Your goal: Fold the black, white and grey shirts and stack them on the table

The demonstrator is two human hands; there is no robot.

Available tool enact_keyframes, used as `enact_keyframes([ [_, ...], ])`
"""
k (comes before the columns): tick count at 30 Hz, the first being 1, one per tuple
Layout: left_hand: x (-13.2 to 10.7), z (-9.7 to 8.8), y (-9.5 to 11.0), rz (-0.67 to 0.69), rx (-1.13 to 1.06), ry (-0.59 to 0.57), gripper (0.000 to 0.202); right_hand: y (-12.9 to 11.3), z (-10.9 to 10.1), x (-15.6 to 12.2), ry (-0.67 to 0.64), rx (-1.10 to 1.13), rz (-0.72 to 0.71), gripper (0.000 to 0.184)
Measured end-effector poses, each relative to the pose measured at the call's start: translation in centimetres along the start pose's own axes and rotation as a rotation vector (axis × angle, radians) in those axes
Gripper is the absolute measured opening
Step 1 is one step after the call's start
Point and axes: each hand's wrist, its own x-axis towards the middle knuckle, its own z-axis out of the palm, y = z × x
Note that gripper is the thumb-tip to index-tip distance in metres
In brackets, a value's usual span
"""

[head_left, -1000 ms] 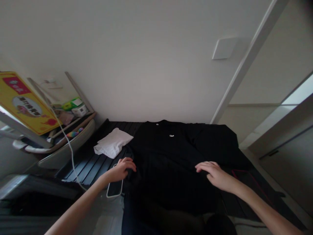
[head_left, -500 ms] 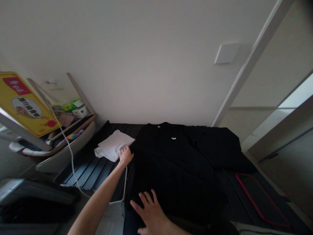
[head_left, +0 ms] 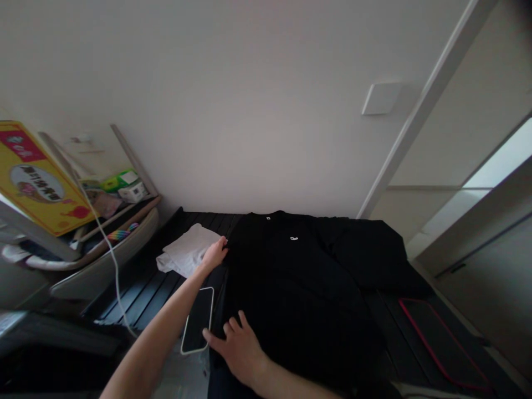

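Observation:
A black T-shirt (head_left: 291, 288) lies spread out, collar toward the wall, with a small white mark on its chest. My left hand (head_left: 215, 254) is closed at the shirt's left edge, its fingertips pinching the dark fabric by the sleeve. Below it, my right hand (head_left: 243, 349) rests over the lower left part of the shirt, thumb stretched out and fingers apart. A folded pale cloth (head_left: 187, 249) lies just left of my left hand. Near my right thumb is a flat dark device with a white rim (head_left: 198, 321), which looks like a phone.
The garment lies on a black slatted surface (head_left: 155, 291) against a pale wall. More black fabric (head_left: 369, 255) is at the right, with a dark red-rimmed panel (head_left: 444, 343) in front. A white cable (head_left: 112, 255) hangs at the left beside a cart (head_left: 103, 271) and a yellow box (head_left: 44, 177).
My left hand has moved from the pale cloth's edge to the black T-shirt's edge. My right hand has shifted slightly left and its fingers are less spread. The white-rimmed device shows more.

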Motion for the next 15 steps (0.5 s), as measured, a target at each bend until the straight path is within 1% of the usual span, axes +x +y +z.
enact_keyframes([
  [1, 0.0, -0.6, 0.3, 0.022, -0.022, -0.015, 0.015, -0.1, 0.1, 0.5, -0.029, -0.009, 0.024, 0.042],
  [3, -0.1, -1.8, 0.6, 0.048, -0.058, -0.036, 0.015, -0.1, 0.2, 1.3, -0.097, -0.035, 0.082, 0.031],
  [5, -0.3, -2.9, 0.4, 0.055, -0.080, -0.038, 0.018, 0.3, 0.0, 1.6, -0.135, -0.051, 0.093, 0.023],
  [6, -0.3, -3.3, 0.3, 0.054, -0.087, -0.030, 0.021, 0.6, -0.1, 1.5, -0.132, -0.051, 0.086, 0.022],
  [9, -0.4, -4.3, -0.1, 0.049, -0.116, 0.018, 0.030, 1.5, -0.4, 1.1, -0.051, -0.029, 0.052, 0.025],
  [11, -0.2, -4.5, 0.0, 0.042, -0.158, 0.053, 0.035, 1.6, -0.4, 1.2, -0.005, -0.012, 0.025, 0.037],
  [13, 0.1, -4.5, 0.3, 0.034, -0.204, 0.069, 0.036, 1.4, -0.3, 1.7, -0.023, -0.005, 0.021, 0.046],
  [15, 0.6, -4.3, 0.6, 0.023, -0.241, 0.076, 0.034, 1.1, -0.3, 2.6, -0.084, -0.004, 0.076, 0.042],
])
